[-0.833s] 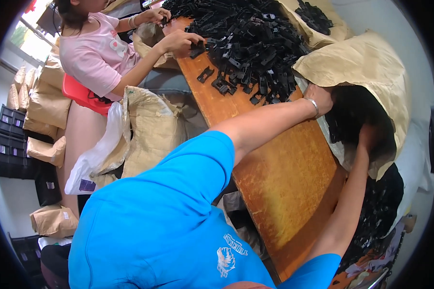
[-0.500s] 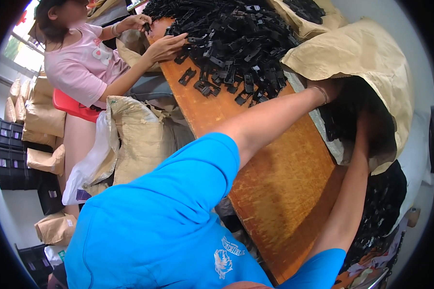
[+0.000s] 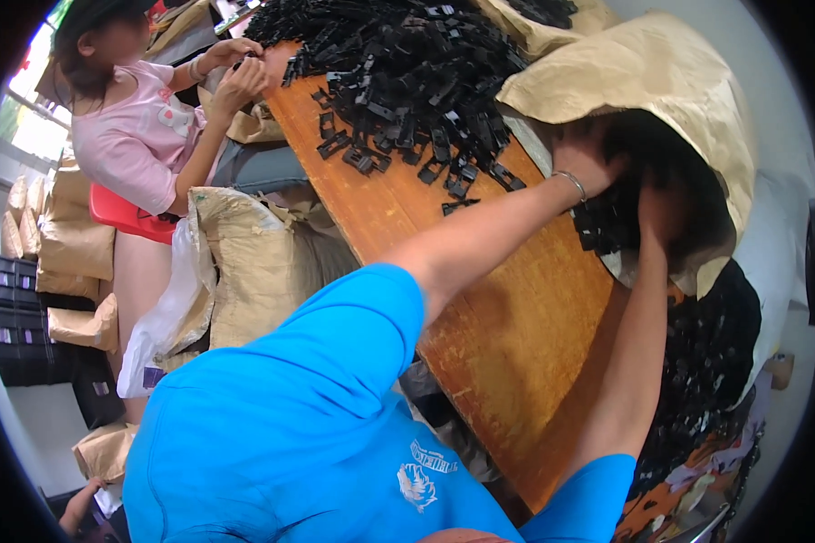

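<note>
A big brown paper sack [image 3: 670, 72] lies on its side on the orange wooden table [image 3: 516, 335], its mouth facing me. Small black plastic parts [image 3: 607, 226] fill the mouth. My left hand [image 3: 589, 154], with a thin bracelet on the wrist, is at the sack's opening, its fingers among the parts. My right hand [image 3: 663, 210] is deeper in the dark inside. The fingers of both hands are hidden. A large heap of the same black parts [image 3: 398, 63] covers the far end of the table.
A person in a pink shirt [image 3: 127, 136] sits on a red stool [image 3: 127, 213] at the table's far left, both hands [image 3: 240, 68] raised by the heap. Brown sacks [image 3: 244, 262] and black crates [image 3: 18, 326] stand at the left. More black parts [image 3: 706, 362] lie past the table's right edge.
Both my hands have pushed further into the sack's mouth. The other person's hands have drawn back from the heap toward their chest.
</note>
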The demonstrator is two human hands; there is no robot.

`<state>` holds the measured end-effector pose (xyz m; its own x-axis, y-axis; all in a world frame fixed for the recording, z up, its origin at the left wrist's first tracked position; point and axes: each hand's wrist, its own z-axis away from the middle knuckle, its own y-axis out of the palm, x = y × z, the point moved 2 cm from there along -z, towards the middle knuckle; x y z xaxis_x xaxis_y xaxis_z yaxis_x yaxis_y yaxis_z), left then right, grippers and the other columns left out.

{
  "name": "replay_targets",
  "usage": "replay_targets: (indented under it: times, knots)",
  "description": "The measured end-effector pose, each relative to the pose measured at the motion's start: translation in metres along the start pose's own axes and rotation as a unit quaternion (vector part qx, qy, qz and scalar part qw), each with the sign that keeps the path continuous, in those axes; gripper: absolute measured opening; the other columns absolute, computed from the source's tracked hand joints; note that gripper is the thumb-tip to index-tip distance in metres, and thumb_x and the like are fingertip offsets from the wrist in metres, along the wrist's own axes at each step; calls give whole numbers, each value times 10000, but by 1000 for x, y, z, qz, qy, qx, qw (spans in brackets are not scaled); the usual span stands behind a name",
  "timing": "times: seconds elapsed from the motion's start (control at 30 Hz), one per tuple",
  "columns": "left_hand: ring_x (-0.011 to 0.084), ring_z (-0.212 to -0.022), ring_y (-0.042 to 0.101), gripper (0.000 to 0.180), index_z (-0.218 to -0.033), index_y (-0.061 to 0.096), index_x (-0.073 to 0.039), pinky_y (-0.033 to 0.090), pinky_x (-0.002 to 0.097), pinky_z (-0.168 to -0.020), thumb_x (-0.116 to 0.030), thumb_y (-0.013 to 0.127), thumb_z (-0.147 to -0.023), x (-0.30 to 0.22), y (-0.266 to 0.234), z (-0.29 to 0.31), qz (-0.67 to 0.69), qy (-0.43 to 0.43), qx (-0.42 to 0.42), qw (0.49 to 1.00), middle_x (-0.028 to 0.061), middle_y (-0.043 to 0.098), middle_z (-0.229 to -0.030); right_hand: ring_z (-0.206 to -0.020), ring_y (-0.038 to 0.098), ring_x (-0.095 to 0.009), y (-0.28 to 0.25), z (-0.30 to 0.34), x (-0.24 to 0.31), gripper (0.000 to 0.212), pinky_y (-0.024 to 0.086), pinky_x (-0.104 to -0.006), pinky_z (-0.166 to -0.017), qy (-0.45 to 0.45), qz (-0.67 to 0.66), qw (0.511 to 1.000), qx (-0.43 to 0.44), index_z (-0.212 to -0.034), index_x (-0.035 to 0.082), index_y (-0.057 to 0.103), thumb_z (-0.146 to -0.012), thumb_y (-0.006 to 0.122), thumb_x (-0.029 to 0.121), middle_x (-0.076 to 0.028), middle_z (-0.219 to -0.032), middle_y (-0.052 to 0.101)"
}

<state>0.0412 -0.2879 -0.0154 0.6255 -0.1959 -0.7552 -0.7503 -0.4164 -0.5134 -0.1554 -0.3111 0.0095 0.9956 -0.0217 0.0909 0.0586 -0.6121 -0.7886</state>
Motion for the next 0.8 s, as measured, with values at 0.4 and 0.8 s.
replay_targets:
  times: [0.4, 0.8]
  knots:
    - [399, -1228, 615, 582, -1326, 736, -198, 496, 550, -1037, -577, 736, -883, 2, -31, 43, -28, 17, 14, 999, 163, 742, -1230, -1310, 643, -423, -2, 24, 12, 632, 509, -483, -1106, -46, -54, 990, 124, -1330, 84, 754, -1023, 591, 612, -235, -1384, 691]
    - [380, -1292, 610, 557, -1362, 691, -97, 479, 496, -1098, -428, 763, -920, -4, -69, 96, 7, 41, -22, 999, 193, 693, -1323, -1250, 646, -374, -67, 77, 44, 475, 511, -476, -1090, -97, -238, 957, 135, -1302, 92, 768, -976, 654, 418, -94, -1359, 721]
